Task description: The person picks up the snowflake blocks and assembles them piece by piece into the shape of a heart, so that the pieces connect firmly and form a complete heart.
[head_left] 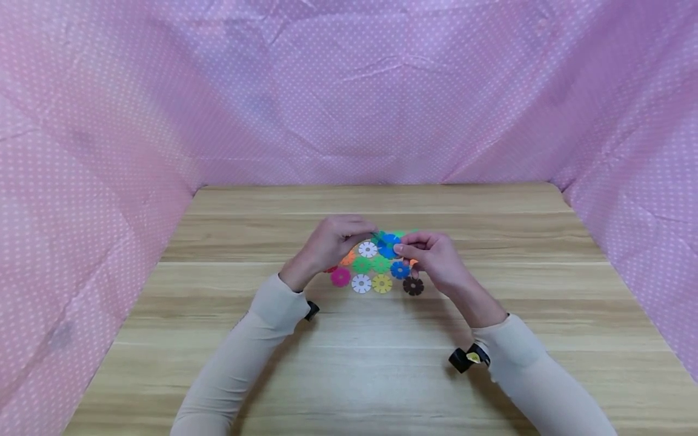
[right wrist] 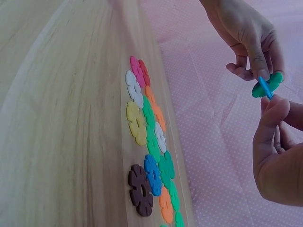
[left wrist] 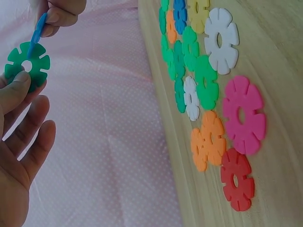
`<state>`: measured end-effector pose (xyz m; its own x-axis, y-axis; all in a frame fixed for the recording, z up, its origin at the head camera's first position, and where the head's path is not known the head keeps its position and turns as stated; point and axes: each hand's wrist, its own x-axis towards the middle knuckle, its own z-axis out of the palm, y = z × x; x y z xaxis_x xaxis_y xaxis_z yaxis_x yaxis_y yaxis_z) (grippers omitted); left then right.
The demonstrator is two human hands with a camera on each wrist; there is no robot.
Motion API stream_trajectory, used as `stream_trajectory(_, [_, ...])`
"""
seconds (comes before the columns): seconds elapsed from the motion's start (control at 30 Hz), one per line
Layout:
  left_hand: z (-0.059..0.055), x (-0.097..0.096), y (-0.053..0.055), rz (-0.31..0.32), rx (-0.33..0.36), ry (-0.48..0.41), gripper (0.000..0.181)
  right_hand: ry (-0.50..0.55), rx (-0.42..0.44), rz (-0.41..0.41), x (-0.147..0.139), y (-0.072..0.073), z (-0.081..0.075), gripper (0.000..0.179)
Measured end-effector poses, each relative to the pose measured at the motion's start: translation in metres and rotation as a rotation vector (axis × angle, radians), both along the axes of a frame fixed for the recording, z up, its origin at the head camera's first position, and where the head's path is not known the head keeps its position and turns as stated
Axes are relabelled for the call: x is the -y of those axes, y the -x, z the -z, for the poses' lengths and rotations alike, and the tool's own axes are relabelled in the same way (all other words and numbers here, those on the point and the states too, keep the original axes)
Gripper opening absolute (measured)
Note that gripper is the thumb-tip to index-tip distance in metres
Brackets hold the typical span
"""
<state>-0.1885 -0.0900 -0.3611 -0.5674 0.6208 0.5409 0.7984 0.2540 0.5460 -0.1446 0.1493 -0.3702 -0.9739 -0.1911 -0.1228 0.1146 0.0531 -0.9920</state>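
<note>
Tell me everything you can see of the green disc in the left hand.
The green disc is flat and flower-shaped, with a slotted rim and a round central hole; it looks like plastic. The left hand pinches it between thumb and fingers, up off the table. A blue disc, held by the right hand, meets it at an angle; whether the two interlock is unclear.

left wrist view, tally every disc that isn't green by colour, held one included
Orange discs: 3
White discs: 2
Blue discs: 2, one of them in the right hand
Pink disc: 1
Red disc: 1
Yellow disc: 1
Total: 10
</note>
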Motion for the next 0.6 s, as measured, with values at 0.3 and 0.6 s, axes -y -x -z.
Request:
stream_trajectory(0.3, [0.0004,-0.0008,-0.0019,0.007,-0.024,-0.014,0.023,0.077,0.027,-0.004,0.0014,-0.0015,-0.0013,0.013])
stream_trajectory(0.6, [0.0050,-0.0025,-0.0005,0.023,-0.042,-0.024,0.020,0.135,0.039,-0.015,0.0007,-0.0006,-0.0004,0.005])
